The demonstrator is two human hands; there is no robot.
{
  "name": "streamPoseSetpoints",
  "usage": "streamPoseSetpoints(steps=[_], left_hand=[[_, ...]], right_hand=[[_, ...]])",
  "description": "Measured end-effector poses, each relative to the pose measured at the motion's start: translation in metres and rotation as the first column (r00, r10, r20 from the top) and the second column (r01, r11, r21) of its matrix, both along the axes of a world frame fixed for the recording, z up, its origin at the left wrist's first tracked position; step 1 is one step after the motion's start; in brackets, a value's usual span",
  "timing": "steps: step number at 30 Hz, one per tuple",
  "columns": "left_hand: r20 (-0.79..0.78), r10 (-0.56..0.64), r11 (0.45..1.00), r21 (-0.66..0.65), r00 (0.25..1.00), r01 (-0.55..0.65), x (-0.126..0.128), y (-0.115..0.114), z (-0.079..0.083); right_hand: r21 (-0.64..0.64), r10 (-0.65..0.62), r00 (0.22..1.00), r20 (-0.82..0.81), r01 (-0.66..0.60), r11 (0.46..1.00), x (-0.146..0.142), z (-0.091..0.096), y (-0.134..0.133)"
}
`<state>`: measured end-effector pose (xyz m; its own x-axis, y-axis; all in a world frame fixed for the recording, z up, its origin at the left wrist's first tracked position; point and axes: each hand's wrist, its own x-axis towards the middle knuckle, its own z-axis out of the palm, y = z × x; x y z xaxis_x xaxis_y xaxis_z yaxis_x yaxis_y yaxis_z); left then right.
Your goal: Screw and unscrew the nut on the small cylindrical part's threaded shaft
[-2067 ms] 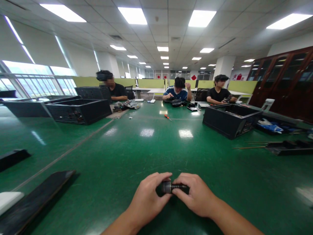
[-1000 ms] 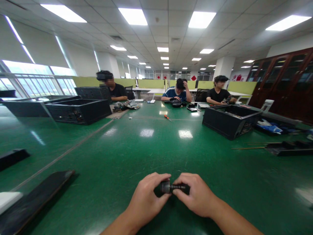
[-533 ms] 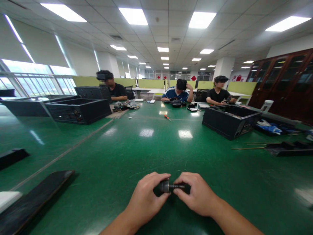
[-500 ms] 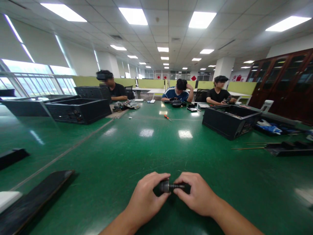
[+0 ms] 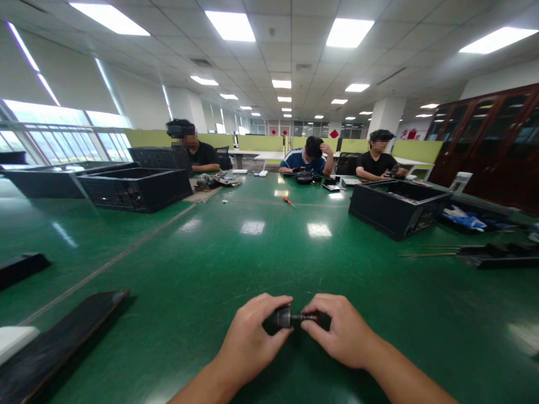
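Observation:
Low in the middle of the head view, my left hand [image 5: 251, 331] grips a short dark metal cylinder [image 5: 283, 317] between thumb and fingers. A thin ridged dark shaft [image 5: 297, 317] runs from the cylinder's right side toward my right hand [image 5: 340, 331], whose thumb and fingertips are pinched on it. I cannot tell whether shaft and cylinder are one piece or two. Both are held level above the green tabletop, and the fingers cover parts of them.
Left lie a long dark board [image 5: 71, 342] and a white object [image 5: 14, 341]. Open black cases stand at the left [image 5: 143, 188] and right [image 5: 393, 216]. An orange screwdriver [image 5: 288, 201] lies ahead. Several people sit across the table. Thin rods [image 5: 429, 255] lie right beside a black tray.
My right fingertips have shifted slightly to the right, so the gap between the two hands is a little wider. Both hands keep their grip.

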<state>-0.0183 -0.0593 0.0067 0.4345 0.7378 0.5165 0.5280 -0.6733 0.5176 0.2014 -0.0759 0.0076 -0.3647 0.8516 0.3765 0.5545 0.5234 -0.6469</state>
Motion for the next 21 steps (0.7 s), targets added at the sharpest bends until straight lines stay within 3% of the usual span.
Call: streamPoseSetpoints(steps=[21], left_hand=[[0.02,0.017,0.999,0.036,1.0,-0.018,-0.0027,0.0026,0.0019]], right_hand=[[0.04,-0.025,0.999,-0.028,0.026,0.999,0.0062,0.0013,0.0034]])
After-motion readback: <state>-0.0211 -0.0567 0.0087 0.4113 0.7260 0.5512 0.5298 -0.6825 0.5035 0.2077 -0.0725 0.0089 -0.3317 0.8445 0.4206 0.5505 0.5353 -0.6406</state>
